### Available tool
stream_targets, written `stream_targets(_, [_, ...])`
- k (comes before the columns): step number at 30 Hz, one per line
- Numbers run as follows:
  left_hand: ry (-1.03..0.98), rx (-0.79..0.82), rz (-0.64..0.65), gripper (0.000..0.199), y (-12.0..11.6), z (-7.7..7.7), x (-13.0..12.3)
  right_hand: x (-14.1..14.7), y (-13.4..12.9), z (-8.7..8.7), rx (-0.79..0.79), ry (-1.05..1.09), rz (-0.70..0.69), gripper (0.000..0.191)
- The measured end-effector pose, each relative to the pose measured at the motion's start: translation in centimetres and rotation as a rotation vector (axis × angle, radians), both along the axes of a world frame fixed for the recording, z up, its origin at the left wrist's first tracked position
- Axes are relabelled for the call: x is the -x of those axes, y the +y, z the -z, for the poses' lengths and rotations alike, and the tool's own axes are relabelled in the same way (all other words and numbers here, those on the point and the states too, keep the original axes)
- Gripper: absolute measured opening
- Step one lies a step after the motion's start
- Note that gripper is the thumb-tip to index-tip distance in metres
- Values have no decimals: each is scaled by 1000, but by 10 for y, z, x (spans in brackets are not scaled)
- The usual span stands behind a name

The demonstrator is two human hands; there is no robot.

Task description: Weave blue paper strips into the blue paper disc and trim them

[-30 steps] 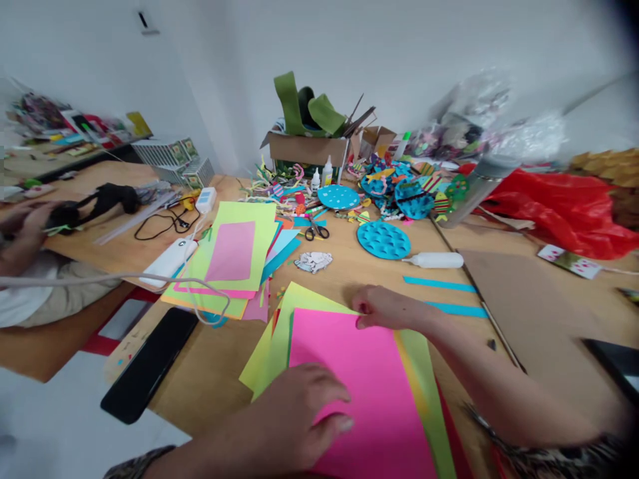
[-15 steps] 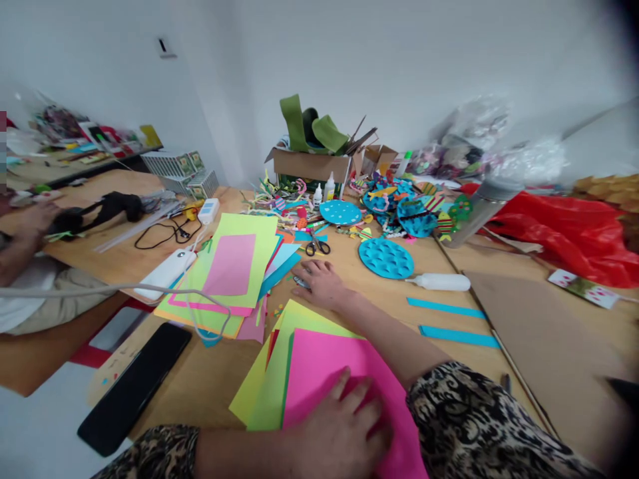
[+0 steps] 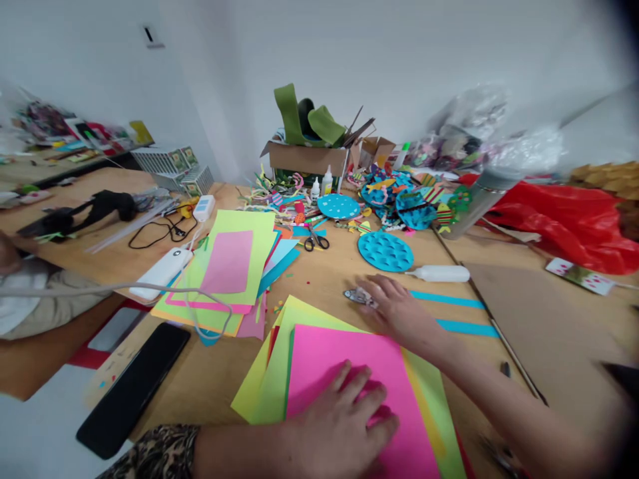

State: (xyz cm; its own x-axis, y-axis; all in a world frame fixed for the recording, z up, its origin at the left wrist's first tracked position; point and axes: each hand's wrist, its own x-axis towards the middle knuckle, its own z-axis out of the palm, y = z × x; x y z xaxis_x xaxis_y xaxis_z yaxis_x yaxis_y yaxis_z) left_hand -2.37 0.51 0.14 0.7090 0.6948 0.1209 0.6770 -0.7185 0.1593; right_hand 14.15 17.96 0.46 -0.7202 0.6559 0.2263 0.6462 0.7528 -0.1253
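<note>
My left hand (image 3: 344, 416) lies spread on a bright pink sheet of paper (image 3: 344, 352), the top of a stack with yellow-green sheets (image 3: 269, 372) showing underneath. Beyond the stack, my right hand (image 3: 399, 309) has its fingers curled over a small silvery tool (image 3: 360, 297) just above or on the table; its exact kind is partly hidden by the fingers. Two blue paper strips (image 3: 466, 327) lie beside and partly behind that hand. A white squeeze bottle (image 3: 442, 273) and a round blue scalloped disc (image 3: 386, 251) are a little farther back.
Black-handled scissors (image 3: 316, 241) lie near a second pile of coloured paper (image 3: 239, 223). A white cable (image 3: 150, 290) crosses the left side above a black phone (image 3: 134, 389). A clear bottle (image 3: 476, 203) and brown cardboard (image 3: 539, 326) stand right. Another person's arm (image 3: 54, 332) is at left.
My right hand has moved right, from near the scissors to beside the blue strips, carrying the small silvery tool. My left hand stays on the pink sheet.
</note>
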Motion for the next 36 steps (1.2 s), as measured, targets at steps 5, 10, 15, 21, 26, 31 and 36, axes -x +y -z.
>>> stream_targets(5, [-124, 59, -232, 56, 1, -10, 45, -46, -84, -10, -103, 28, -16, 85])
stream_targets(10, [-196, -2, -612, 55, -6, 12, 98, -57, -184, 15, -218, -141, -59, 79])
stream_targets(15, [-199, 6, -620, 62, -30, 25, 100, -39, -216, 36, -246, -127, 39, 80])
stream_targets(21, [-166, -41, -630, 62, -38, 21, 93, -15, -217, 35, -179, -80, 214, 80])
stream_targets(26, [-203, -14, -599, 65, -34, 14, 100, -7, -220, 36, -177, -34, 282, 82])
stream_targets(31, [-113, 59, -530, 94, -38, 19, 105, -11, -227, 36, -165, -51, 303, 85])
stream_targets(36, [37, -12, -460, 106, -38, 11, 104, -22, -204, 7, -4, -43, 298, 90])
